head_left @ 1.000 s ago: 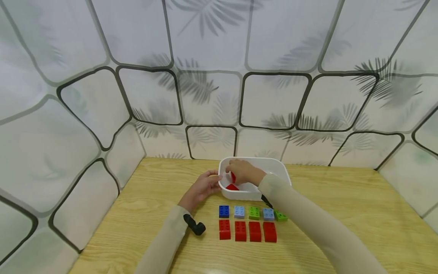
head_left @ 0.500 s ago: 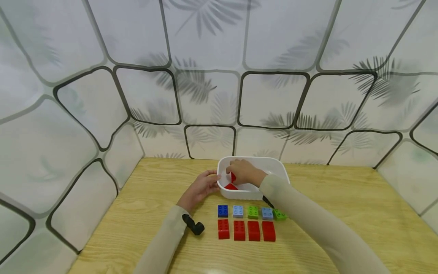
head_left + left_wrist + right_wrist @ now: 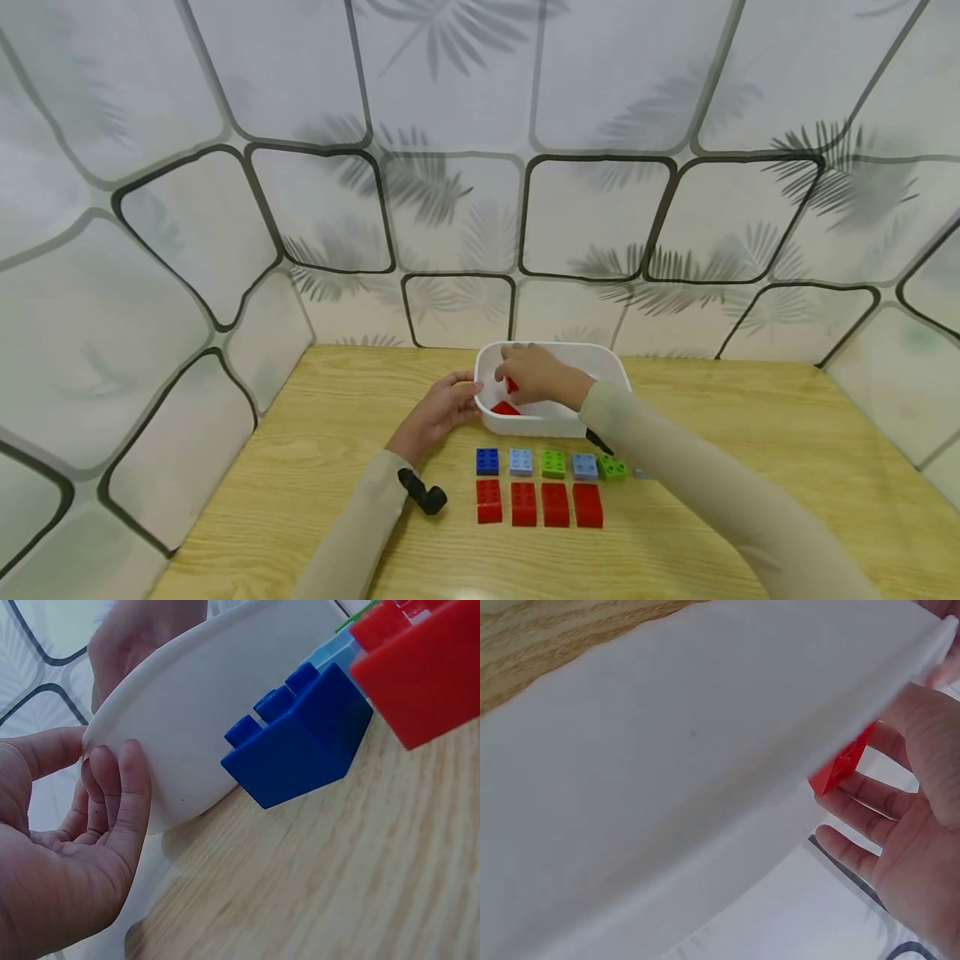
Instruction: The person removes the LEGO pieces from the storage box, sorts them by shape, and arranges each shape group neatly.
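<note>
A white tub stands on the wooden table. My right hand reaches into it and pinches a red brick; in the right wrist view this red brick shows between the fingers, behind the tub's wall. A second red brick lies on the tub's floor. My left hand rests against the tub's left outer wall, with relaxed fingers touching it and holding nothing.
In front of the tub lie two rows of bricks: a blue one, light blue, green, light blue and green, then several red bricks. Patterned walls close the table's back and left.
The right forearm has shifted slightly to the right, so more of the far-right green brick shows. Both hands stay where they were, the right still pinching the red brick.
</note>
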A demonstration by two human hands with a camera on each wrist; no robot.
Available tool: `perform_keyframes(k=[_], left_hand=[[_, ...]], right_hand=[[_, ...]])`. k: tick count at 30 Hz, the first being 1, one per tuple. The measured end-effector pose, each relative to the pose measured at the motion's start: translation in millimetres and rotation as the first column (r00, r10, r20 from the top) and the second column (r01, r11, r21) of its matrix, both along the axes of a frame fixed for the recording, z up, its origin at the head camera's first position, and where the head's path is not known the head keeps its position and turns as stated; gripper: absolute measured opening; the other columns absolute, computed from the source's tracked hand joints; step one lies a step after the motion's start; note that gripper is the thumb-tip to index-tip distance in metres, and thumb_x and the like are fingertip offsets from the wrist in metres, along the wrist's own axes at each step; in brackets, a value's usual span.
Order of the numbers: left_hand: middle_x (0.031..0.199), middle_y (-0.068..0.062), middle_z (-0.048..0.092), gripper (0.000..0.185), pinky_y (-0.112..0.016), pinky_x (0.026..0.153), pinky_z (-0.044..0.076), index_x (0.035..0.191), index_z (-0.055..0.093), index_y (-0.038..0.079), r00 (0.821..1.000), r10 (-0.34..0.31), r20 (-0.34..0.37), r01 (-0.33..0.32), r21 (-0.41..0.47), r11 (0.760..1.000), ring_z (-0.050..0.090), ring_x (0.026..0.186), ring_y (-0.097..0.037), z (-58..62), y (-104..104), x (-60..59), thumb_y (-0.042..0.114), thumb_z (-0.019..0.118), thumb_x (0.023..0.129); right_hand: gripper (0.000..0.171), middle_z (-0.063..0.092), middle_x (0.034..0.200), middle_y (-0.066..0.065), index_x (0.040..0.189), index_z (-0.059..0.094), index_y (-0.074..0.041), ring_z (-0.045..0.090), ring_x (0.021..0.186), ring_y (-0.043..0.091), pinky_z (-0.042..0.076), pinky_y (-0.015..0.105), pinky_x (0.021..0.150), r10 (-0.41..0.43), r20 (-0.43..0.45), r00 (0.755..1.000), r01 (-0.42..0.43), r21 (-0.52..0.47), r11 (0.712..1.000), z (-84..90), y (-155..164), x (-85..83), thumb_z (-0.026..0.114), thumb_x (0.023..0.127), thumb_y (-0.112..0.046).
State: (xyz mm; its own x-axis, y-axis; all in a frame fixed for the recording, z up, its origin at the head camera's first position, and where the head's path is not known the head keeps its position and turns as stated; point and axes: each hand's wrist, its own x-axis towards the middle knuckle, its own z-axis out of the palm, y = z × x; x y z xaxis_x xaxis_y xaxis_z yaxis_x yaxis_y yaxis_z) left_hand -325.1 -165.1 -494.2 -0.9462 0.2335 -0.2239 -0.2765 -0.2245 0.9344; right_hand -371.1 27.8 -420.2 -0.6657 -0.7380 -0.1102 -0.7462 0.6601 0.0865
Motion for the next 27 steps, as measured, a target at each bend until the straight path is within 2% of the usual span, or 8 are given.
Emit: perform_keyframes(k=[3,6,9,12,16,19,27], left_hand=[[0.097,-0.001,0.063,0.03,-0.022,0.07,0.055,0.131,0.048,0.003,1.0,0.011,0.001,-0.011,-0.01,1.0,0.061,0.075,-0.009,-0.8,1,-0.7,0.013,0.056,0.104],[0.097,-0.002,0.062,0.03,-0.023,0.07,0.055,0.131,0.049,0.003,1.0,0.021,0.005,-0.021,-0.013,1.0,0.06,0.075,-0.009,-2.0,1,-1.4,0.013,0.057,0.104],[0.098,-0.003,0.062,0.031,-0.023,0.071,0.055,0.132,0.049,0.003,1.0,0.022,0.001,-0.022,-0.019,1.0,0.06,0.076,-0.01,-2.8,1,-1.3,0.013,0.057,0.104],[0.098,-0.003,0.061,0.03,-0.023,0.072,0.056,0.131,0.049,0.002,1.0,0.019,-0.01,-0.019,-0.026,0.999,0.06,0.078,-0.011,-2.8,0,-0.6,0.013,0.057,0.104],[0.098,-0.002,0.061,0.03,-0.023,0.073,0.056,0.13,0.049,0.002,1.0,0.011,-0.013,-0.012,-0.028,1.0,0.06,0.079,-0.012,-4.2,2,0.1,0.013,0.057,0.104],[0.098,-0.002,0.06,0.031,-0.023,0.073,0.056,0.132,0.049,0.002,1.0,0.01,-0.01,-0.01,-0.031,0.999,0.06,0.079,-0.013,-4.1,2,0.1,0.014,0.058,0.104],[0.094,-0.001,0.061,0.031,-0.022,0.072,0.056,0.131,0.048,0.001,1.0,0.007,-0.013,-0.007,-0.018,1.0,0.06,0.077,-0.011,-3.2,1,-1.3,0.012,0.057,0.104]], right_hand=[[0.026,0.062,0.103,0.008,0.111,0.076,-0.015,0.055,0.091,0.023,0.051,0.042,0.084,0.05,-0.037,0.998,-0.051,-0.041,0.998,6.5,10,5.9,0.078,0.086,-0.023],[0.023,0.062,0.102,0.008,0.106,0.076,-0.014,0.055,0.086,0.022,0.05,0.039,0.075,0.12,-0.095,0.988,-0.132,-0.127,0.983,12.3,23,13.2,0.076,0.085,-0.02],[0.022,0.063,0.102,0.008,0.105,0.075,-0.013,0.055,0.085,0.02,0.05,0.035,0.072,0.165,-0.129,0.978,-0.191,-0.232,0.954,15.6,36,21.4,0.075,0.085,-0.019],[0.021,0.064,0.105,0.007,0.107,0.075,-0.012,0.058,0.088,0.019,0.054,0.035,0.077,0.185,-0.137,0.973,-0.221,-0.339,0.914,16.7,50,30.7,0.077,0.087,-0.019],[0.025,0.065,0.11,0.006,0.111,0.074,-0.011,0.061,0.097,0.02,0.056,0.039,0.087,0.2,-0.085,0.976,-0.216,-0.463,0.86,17.6,72,48.3,0.081,0.087,-0.017],[0.029,0.066,0.114,0.005,0.114,0.073,-0.012,0.061,0.102,0.02,0.057,0.04,0.09,0.221,-0.026,0.975,-0.202,-0.522,0.829,17.8,88,62.9,0.081,0.087,-0.015],[0.042,0.062,0.115,0.0,0.124,0.068,-0.013,0.059,0.098,0.018,0.058,0.035,0.083,0.243,0.116,0.963,-0.127,-0.602,0.788,6.8,124,85.3,0.08,0.084,-0.007]])
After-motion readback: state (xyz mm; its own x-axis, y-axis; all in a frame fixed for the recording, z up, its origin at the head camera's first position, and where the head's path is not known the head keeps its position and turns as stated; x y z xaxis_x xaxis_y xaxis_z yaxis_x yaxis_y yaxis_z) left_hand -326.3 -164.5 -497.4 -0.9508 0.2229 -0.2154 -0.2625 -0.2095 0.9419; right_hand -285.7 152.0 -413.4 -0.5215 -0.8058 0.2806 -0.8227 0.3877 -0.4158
